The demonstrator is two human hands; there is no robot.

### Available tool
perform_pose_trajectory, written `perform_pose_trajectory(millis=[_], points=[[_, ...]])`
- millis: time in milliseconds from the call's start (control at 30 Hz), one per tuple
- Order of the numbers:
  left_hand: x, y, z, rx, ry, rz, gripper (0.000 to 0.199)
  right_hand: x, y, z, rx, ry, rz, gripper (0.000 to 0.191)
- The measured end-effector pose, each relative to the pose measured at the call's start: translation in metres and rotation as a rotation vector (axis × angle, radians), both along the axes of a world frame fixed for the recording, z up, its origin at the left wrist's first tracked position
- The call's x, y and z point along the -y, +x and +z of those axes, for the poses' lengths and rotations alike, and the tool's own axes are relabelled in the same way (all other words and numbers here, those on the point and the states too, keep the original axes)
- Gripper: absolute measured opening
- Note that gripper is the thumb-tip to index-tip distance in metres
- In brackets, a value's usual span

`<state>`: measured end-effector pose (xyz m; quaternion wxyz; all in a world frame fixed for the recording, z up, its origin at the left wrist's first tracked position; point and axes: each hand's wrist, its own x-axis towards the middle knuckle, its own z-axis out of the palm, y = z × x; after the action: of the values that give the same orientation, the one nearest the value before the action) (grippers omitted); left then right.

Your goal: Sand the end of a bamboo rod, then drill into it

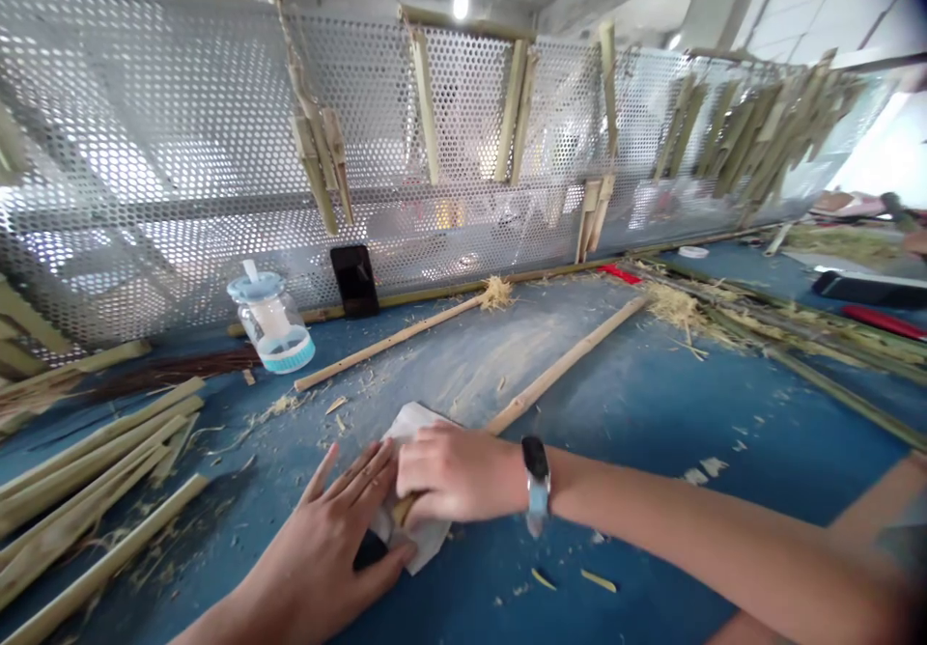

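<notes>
My right hand (456, 471), with a black-and-blue wristband watch (537, 481) on the wrist, presses down on a folded white sheet (412, 423), probably paper. My left hand (325, 539) grips the sheet's left side, with its fingers spread and its thumb below. A bamboo stick (565, 365) runs from under the sheet up to the right, and its other end lies on the blue work surface (637, 404). Its covered part is hidden by the sheet and my hands. A second, separate bamboo stick (387, 343) with a frayed end lies farther off.
Several cut bamboo strips (87, 500) lie at the left, among shavings. Behind stand a lidded plastic jar (271, 323) and a black phone (354, 280) against a perforated metal screen (181, 143) hung with bamboo pieces. Long bamboo lengths and red-handled tools (884, 322) lie at the right.
</notes>
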<state>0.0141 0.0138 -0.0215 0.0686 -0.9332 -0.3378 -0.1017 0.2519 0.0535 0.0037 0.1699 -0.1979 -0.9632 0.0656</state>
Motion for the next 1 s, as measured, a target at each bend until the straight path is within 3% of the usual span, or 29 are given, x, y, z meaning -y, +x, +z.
perform_pose_trajectory(millis=[167,333,400,600,767,833,900,1000], points=[[0.000,0.000,-0.002,0.027,0.006,0.017,0.078,-0.032,0.043,0.005,-0.012,-0.029,-0.258,0.015],[0.001,0.002,0.005,0.019,-0.046,-0.001,0.074,0.007,0.008,0.002,0.029,0.069,-0.027,0.019],[0.001,0.002,0.005,0.023,-0.058,0.001,0.073,0.009,0.003,0.001,0.044,0.072,0.010,0.020],[0.003,0.002,0.001,0.030,-0.058,0.029,0.077,-0.028,0.040,0.006,0.039,0.014,-0.328,0.015],[0.005,0.004,0.007,0.040,-0.156,0.029,0.074,0.004,0.008,0.003,0.033,0.019,-0.019,0.019],[0.004,0.003,0.008,0.036,-0.177,0.026,0.074,0.004,0.003,0.002,0.024,-0.001,0.047,0.020],[0.004,0.003,0.007,0.050,-0.163,0.028,0.075,-0.011,0.015,0.003,0.000,-0.072,-0.014,0.017],[0.005,0.003,0.005,0.068,-0.131,0.023,0.078,-0.037,0.042,0.007,-0.047,-0.120,-0.230,0.010]])
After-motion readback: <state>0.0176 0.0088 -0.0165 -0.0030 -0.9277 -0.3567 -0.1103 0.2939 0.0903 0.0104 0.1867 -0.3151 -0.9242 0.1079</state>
